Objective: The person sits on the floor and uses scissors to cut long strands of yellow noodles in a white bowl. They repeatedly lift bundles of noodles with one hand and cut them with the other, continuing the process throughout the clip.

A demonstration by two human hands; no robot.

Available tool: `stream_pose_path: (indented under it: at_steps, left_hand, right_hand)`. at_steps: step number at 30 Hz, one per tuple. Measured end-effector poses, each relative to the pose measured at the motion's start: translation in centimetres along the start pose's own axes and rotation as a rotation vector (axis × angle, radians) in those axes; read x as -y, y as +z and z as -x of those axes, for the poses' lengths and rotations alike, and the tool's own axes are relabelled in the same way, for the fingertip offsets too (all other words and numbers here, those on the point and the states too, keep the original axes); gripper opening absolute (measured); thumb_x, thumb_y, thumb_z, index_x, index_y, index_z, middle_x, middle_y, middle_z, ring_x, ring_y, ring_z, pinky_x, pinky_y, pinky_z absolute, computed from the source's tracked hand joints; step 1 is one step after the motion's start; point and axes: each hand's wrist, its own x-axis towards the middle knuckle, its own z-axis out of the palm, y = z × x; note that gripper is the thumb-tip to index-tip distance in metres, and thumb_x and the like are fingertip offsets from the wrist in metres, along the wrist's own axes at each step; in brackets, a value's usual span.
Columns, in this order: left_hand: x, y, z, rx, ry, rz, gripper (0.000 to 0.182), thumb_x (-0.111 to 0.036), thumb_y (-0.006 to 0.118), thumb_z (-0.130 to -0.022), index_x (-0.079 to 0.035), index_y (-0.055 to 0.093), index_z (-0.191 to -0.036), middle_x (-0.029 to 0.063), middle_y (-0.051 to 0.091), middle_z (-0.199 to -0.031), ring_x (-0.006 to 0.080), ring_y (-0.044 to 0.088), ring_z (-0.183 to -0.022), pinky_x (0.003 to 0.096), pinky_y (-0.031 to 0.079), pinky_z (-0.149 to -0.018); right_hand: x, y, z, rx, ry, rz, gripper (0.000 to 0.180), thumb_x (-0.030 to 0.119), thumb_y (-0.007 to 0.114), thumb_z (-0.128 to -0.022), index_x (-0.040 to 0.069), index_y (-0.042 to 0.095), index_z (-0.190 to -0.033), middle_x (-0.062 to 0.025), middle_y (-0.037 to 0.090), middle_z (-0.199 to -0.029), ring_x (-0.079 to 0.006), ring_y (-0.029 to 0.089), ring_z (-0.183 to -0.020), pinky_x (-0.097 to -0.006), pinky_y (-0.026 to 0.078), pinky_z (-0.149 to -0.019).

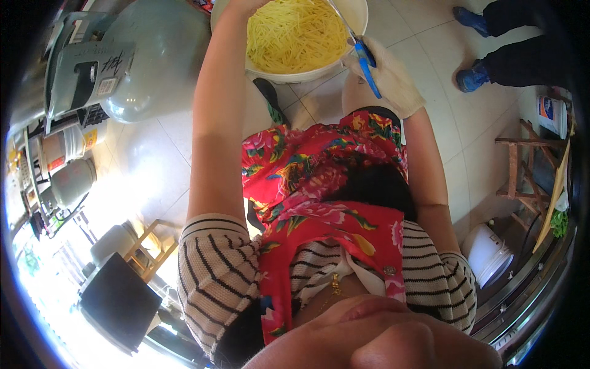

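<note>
In front of me a large white tub (299, 77) holds a heap of thin pale-yellow strips (299, 39), which look like shredded potato. My right hand (389, 76), in a cream knitted glove, grips a tool with blue handles (365, 62) at the tub's right rim. Its narrow metal part points up over the strips; it looks like scissors, but the tip leaves the frame. My left hand (251, 3) is bare and mostly cut off by the top edge, near the tub's upper left side. Its fingers and anything in them are hidden.
A large, clear bulging container (154, 60) stands left of the tub. On the right are another person's blue-covered shoes (472, 78), a wooden stand (511, 168) and a white bucket (486, 253). A dark-topped stool (120, 300) is at lower left, on the tiled floor (173, 138).
</note>
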Motion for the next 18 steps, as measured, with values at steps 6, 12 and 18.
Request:
stream_pose_path:
  at_steps: [6,12,18]
  left_hand:
    - [-4.3,1.7,5.1,0.076,-0.028,0.292,0.030,-0.017,0.083,-0.089,-0.002,0.074,-0.114,0.0044,0.077,-0.097,0.0131,0.072,-0.088,0.0270,0.055,-0.077]
    - [-3.8,2.4,6.1,0.123,-0.026,0.420,0.029,-0.018,0.081,-0.092,-0.001,0.076,-0.115,0.0035,0.077,-0.098,0.0119,0.072,-0.089,0.0256,0.056,-0.079]
    - [-3.6,2.6,5.3,0.103,-0.038,0.441,0.026,-0.018,0.079,-0.094,0.002,0.078,-0.111,0.0054,0.077,-0.097,0.0118,0.071,-0.087,0.0250,0.056,-0.079]
  right_hand:
    - [-0.2,0.6,-0.9,-0.047,-0.079,0.205,0.067,0.060,0.077,-0.093,0.002,0.069,-0.126,-0.0184,0.069,-0.095,-0.0384,0.068,-0.092,-0.0450,0.054,-0.083]
    - [-0.1,1.1,-1.2,-0.001,-0.115,0.230,0.064,0.055,0.080,-0.092,0.004,0.070,-0.129,-0.0115,0.064,-0.087,-0.0285,0.065,-0.084,-0.0397,0.053,-0.080]
    - [0.4,1.0,-1.4,0.016,-0.087,0.253,0.061,0.055,0.081,-0.091,0.002,0.070,-0.121,-0.0131,0.063,-0.086,-0.0291,0.064,-0.082,-0.0411,0.052,-0.078]
